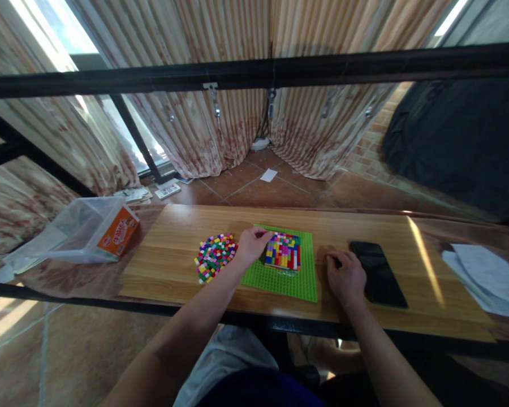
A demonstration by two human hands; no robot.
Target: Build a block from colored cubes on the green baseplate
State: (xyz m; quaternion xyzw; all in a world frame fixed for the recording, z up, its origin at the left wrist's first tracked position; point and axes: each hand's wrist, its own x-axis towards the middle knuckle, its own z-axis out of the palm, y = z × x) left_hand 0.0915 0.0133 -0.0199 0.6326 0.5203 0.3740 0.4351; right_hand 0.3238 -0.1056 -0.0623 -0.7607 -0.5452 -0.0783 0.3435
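My left hand (253, 246) reaches over the green studded baseplate (303, 286), thumb and fingers pinched together at the upper left corner of a block of colourful toy bricks (283, 251). Whatever is between those fingertips is too small to make out. The brick block stands on the baseplate in mixed red, yellow, blue, purple and other colours. Left of my left hand lies a loose pile of small bricks (214, 257), partly behind my wrist. To the right of the baseplate, my right hand (346, 277) rests on the wooden board with its fingers curled in, and nothing shows in it.
A black phone (377, 274) lies just right of my right hand on the wooden board (161, 254). Past the board's left end stands a clear plastic bin (80, 226) with an orange label. White papers (487, 277) lie at the right. A black rail (237, 73) crosses above.
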